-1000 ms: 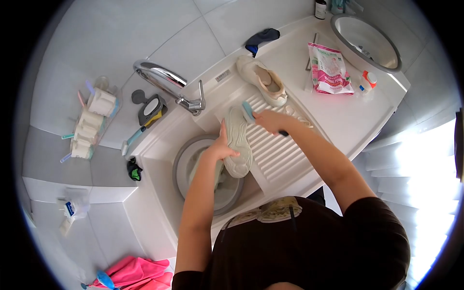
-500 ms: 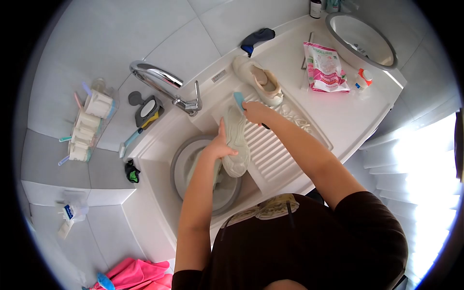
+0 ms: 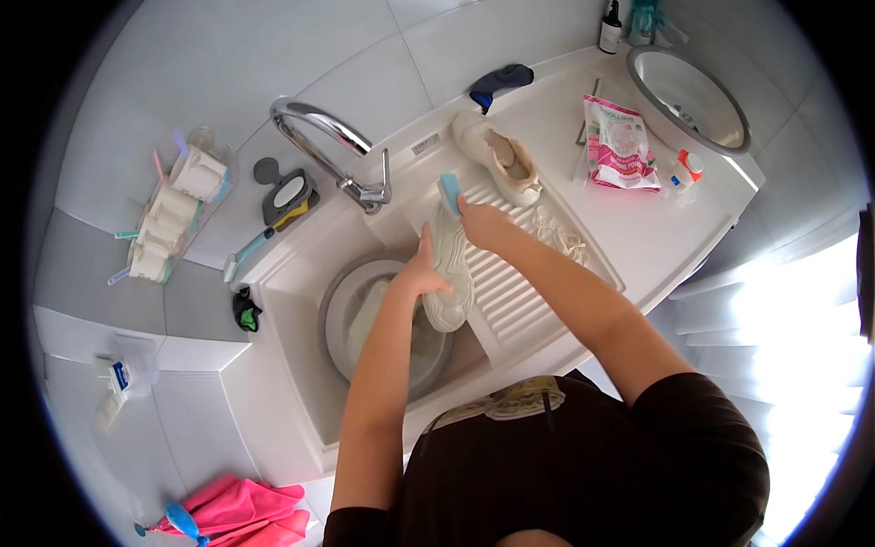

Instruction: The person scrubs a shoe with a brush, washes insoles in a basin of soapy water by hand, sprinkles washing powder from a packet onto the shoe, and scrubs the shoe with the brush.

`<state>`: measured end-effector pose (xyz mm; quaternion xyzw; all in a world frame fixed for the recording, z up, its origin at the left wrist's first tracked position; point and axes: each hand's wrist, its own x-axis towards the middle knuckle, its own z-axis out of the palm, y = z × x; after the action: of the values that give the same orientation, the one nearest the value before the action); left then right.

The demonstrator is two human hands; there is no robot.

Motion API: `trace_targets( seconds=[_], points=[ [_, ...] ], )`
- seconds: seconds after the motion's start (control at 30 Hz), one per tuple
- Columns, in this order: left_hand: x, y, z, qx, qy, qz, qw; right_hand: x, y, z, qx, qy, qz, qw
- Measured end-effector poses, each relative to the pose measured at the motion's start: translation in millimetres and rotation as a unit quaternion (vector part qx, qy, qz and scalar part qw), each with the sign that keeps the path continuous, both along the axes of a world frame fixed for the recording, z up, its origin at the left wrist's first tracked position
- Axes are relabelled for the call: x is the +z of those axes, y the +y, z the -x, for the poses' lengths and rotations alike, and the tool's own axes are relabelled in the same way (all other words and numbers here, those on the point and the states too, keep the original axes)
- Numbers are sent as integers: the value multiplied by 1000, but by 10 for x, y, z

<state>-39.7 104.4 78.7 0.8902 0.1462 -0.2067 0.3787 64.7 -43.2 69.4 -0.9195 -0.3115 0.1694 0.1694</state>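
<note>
My left hand (image 3: 421, 272) is closed around the side of a pale shoe (image 3: 448, 308), which lies sole up over the edge between the sink bowl and the ribbed washboard (image 3: 507, 296). In my right hand (image 3: 485, 224) is a light-blue brush (image 3: 450, 191), at the far end of that sole; its bristles are hidden. A second cream shoe (image 3: 497, 157) rests upright at the top of the washboard, its opening facing up. White shoelaces (image 3: 558, 235) lie heaped below it. Beneath my left arm, a round basin (image 3: 330, 345) sits in the sink, with something pale inside.
A chrome faucet (image 3: 365, 193) rises behind the sink. On the right counter are a pink-and-white packet (image 3: 622, 146), a small bottle with an orange cap (image 3: 685, 170) and a grey-rimmed basin (image 3: 749, 137). A dark cloth (image 3: 501, 80) lies against the back wall.
My head view has shifted slightly, so the counter appears a little lower and tilted. Both hands keep their holds on the shoe and brush, with the brush still by the sole's far end.
</note>
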Motion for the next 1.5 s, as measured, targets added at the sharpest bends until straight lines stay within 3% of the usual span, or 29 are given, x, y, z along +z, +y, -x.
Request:
trace_targets(
  seconds=[0.17, 0.23, 0.3, 0.37, 0.43, 0.47, 0.53, 0.57, 0.6, 0.67, 0.8, 0.87, 0.9, 0.97, 1.0, 1.03, 1.07, 1.13, 1.17, 1.23, 1.27, 1.33, 1.47, 1.5],
  points=[
    [-73, -24, -6, 19, 30, -7, 999, 90, -404, 871, 77, 31, 48, 995],
    [-295, 6, -15, 9, -41, -26, 999, 114, -371, 813, 83, 19, 36, 996],
    [-181, -33, -26, 17, -10, -39, 999, 87, -248, 534, 102, -44, 15, 994],
    [-91, -111, -36, 26, 22, -54, 998, -16, 0, 79, 51, -93, -29, 994],
    [-115, -174, -45, 6, -43, -111, 993, 272, 35, -266, 15, 67, -19, 997],
    [-75, -218, -78, 9, -43, -115, 992, 222, 52, -456, 17, 66, -23, 997],
    [20, -346, -133, 1, 1, -140, 990, 51, -63, -718, 120, 191, -11, 974],
    [57, -415, -134, 5, 6, -138, 990, 7, -247, -717, 89, 267, -47, 958],
    [122, -480, -164, 4, 27, -165, 986, -29, -392, -626, 93, 270, -45, 957],
    [198, -604, -221, 6, 51, -190, 980, -151, -678, -374, -8, 365, -223, 904],
    [158, -767, -190, 42, 56, -228, 971, -335, -985, -16, -49, 373, -269, 887],
    [131, -803, -121, 53, 38, -251, 966, -381, -1126, 109, -79, 274, -288, 914],
    [132, -805, -40, 73, -14, -190, 979, -414, -1171, 122, -71, 280, -285, 914],
    [50, -782, 95, 98, -56, -127, 985, -497, -1256, 193, -58, 143, -286, 946],
    [24, -779, 128, 141, -88, 2, 986, -525, -1284, 235, -54, 149, -282, 946],
    [-2, -786, 152, 184, -124, 132, 966, -539, -1309, 249, -34, 81, -287, 954],
    [-35, -823, 187, 191, -126, 135, 964, -544, -1325, 245, -12, 9, -291, 957],
    [253, -1088, 198, 258, -136, 319, 902, -417, -1322, 275, 5, -26, -323, 946],
    [144, -1135, 187, 268, -141, 323, 897, -323, -1327, 295, 16, -58, -358, 932],
    [-171, -1162, 206, 241, -262, 393, 848, -5, -1310, 332, 25, -112, -370, 922],
    [-252, -1142, 248, 259, -270, 389, 842, 159, -1257, 377, 22, -165, -387, 907],
    [-334, -1083, 345, 202, -302, 120, 924, 372, -1153, 508, 44, -159, -403, 900],
    [-556, -773, 731, 244, -341, -82, 904, 439, -854, 812, 126, -125, -456, 872],
    [-612, -664, 864, 246, -338, -79, 905, 426, -757, 922, 149, -126, -452, 871]
  ],
)
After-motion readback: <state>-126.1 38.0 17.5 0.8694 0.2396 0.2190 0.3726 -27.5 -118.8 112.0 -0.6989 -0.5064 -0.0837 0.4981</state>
